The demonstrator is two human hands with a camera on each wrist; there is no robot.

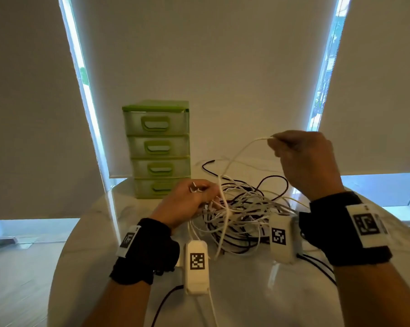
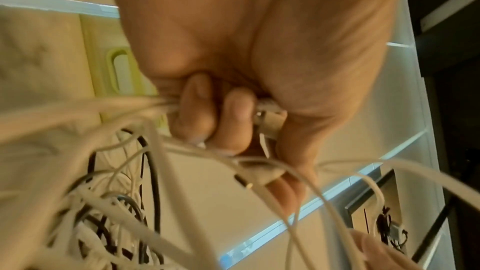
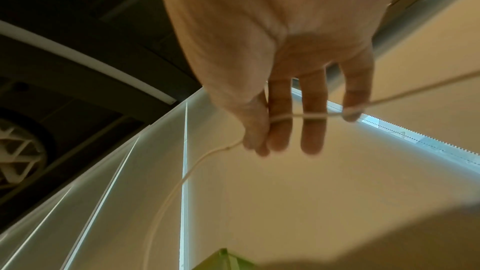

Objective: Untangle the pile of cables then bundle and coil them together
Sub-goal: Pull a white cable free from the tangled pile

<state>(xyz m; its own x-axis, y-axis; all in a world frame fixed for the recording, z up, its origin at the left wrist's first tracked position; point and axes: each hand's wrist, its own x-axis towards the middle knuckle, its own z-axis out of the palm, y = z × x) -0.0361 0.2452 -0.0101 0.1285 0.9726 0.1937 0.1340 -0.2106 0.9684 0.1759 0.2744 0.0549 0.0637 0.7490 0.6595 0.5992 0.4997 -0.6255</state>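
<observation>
A tangled pile of white and black cables (image 1: 241, 213) lies on the round white table (image 1: 128, 232). My left hand (image 1: 187, 204) sits at the pile's left edge, fingers curled round several white cable ends and plugs (image 2: 267, 114). My right hand (image 1: 303, 159) is raised above the pile's right side and pinches one thin white cable (image 1: 248, 147) between thumb and fingers; the cable (image 3: 285, 117) runs across the fingers (image 3: 313, 130). That strand arcs down into the tangle.
A green four-drawer plastic organiser (image 1: 158, 148) stands at the table's far edge, just behind my left hand. A black cable (image 1: 317, 263) trails off the table's right side. Roller blinds hang over the windows behind.
</observation>
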